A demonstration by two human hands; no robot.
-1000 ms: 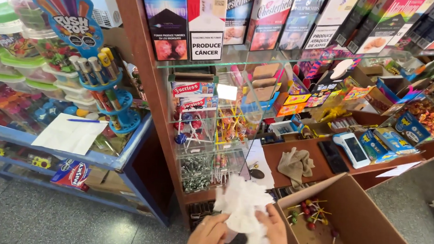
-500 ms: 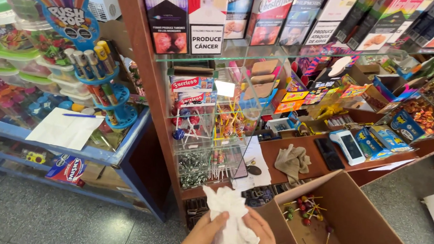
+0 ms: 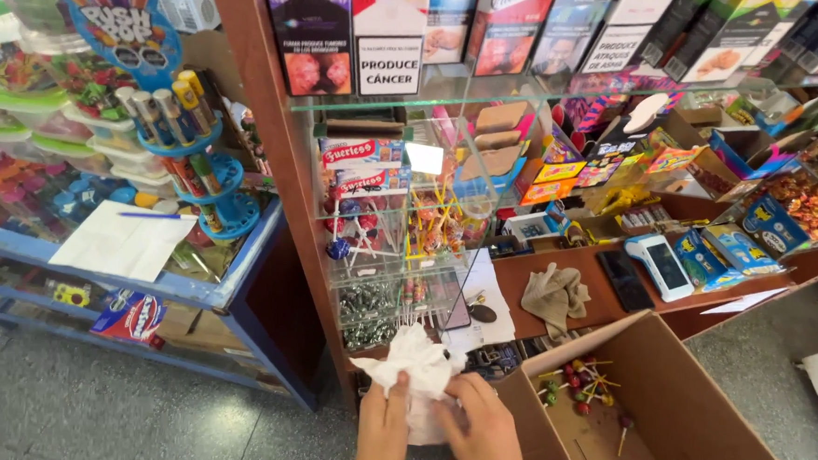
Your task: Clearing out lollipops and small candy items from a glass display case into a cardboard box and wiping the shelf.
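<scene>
Just off the front edge of the brown wooden counter (image 3: 530,276), below the clear acrylic display case of lollipops and wrapped sweets (image 3: 398,257): crumpled white wad of soft cloth or paper (image 3: 416,359), held in the air between both hands, touching neither counter nor case as far as visible. Left hand (image 3: 382,431) closed, thumb and fingers pinching the wad's lower left fold. Right hand (image 3: 484,436) cupped against the lower right side, fingers pressed together, thumb hidden. For a sound grip, judged from this posture: keep both pinches low on the material and leave the upper lobe free; gather loose corners inward before bringing the wad against any surface; hold wrists level and elbows close; avoid snagging the lollipop sticks projecting from the case front; keep clear of the open brown cardboard box (image 3: 697,422) at the right, standing beside the counter's front edge with a few red and yellow lollipops (image 3: 580,390) loose on its bottom. Appearance of the wad: bright white, matt, heavily creased, irregular in outline, peaked at the top, wider at the left, thin enough to fold into many small ridges; no stain or print visible; lower part hidden behind the hands. Likely handling: light, limp, easily compressed, prone to unfolding on release. Farther back on the counter, well apart from the hands: rumpled grey-beige rag (image 3: 555,296) and white handheld payment terminal (image 3: 664,267).
</scene>
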